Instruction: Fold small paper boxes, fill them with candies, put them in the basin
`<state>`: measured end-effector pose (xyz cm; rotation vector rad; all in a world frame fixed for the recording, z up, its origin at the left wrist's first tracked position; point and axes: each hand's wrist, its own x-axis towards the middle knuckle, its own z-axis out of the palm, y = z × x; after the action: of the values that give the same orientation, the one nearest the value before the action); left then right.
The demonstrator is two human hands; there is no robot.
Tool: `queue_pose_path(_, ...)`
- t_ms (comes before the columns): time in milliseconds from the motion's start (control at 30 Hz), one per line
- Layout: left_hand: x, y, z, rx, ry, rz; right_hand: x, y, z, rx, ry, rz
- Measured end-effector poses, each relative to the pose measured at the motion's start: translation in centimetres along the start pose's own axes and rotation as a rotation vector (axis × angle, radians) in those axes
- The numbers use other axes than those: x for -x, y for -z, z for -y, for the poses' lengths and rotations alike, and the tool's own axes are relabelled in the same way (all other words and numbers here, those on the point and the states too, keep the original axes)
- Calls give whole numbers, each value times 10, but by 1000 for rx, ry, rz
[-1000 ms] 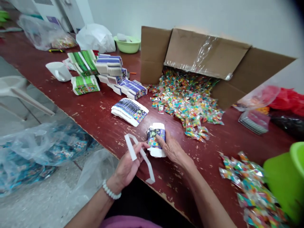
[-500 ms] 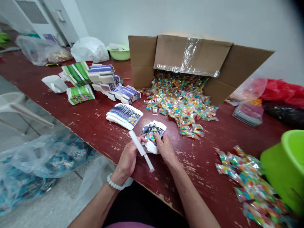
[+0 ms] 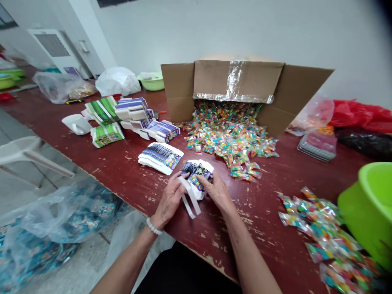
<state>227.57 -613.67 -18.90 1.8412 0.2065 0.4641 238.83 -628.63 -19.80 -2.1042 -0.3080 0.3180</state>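
Right hand (image 3: 218, 192) holds the printed cartons (image 3: 197, 170), thumb on their upper face.

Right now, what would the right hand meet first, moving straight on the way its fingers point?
The small stack of flattened purple cartons, which the right hand touches; beyond it, probably the fanned carton stack, though depth is uncertain.

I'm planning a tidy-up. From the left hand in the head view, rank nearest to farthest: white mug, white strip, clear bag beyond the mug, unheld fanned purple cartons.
1. White strip: in the left hand
2. Fanned purple cartons: just ahead
3. White mug: farther ahead, left
4. Clear bag: beyond the mug
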Motion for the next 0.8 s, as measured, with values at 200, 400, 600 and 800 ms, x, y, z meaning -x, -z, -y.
queue_pose_path(200, 6, -22, -9, -234, -142, 77, 16, 2, -18, -75, 48, -275)
queue_pose_path(400, 22, -5, -18, -218, -136, -131, 21, 7, -22, -131, 80, -321)
queue_pose_path(600, 55, 10, -51, -339, 171, -36, 81, 43, -5, -450, 158, -112)
queue_pose_path(800, 77, -49, -70, -501, -172, 427, 167, 71, 3, -454, 320, -1)
